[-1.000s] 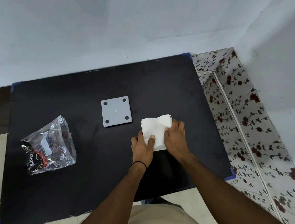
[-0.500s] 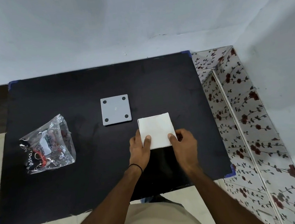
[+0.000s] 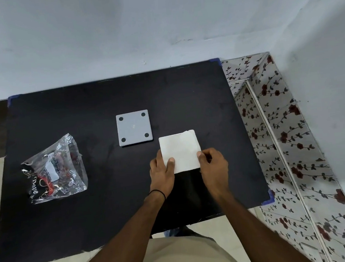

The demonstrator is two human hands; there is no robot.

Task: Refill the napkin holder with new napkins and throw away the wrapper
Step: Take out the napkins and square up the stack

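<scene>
A white stack of napkins [image 3: 180, 148] lies flat on the black table [image 3: 91, 209], right of centre. My left hand [image 3: 162, 171] grips its near left edge, thumb on top. My right hand [image 3: 212, 167] pinches its near right edge. A flat grey square holder plate [image 3: 134, 127] with four dark dots sits just beyond and left of the napkins, apart from them. A crumpled clear plastic wrapper [image 3: 55, 171] with black and red print lies on the table's left side, far from both hands.
A grey wall [image 3: 139, 30] rises behind the table. A floral-patterned ledge [image 3: 282, 143] runs along the table's right side. Blue corner guards [image 3: 269, 197] mark the table corners. My beige lap shows below the near edge.
The napkin stack has been squared up and now lies flat. My right hand slid from on top of it to its right edge; the left hand stayed at the left edge.
</scene>
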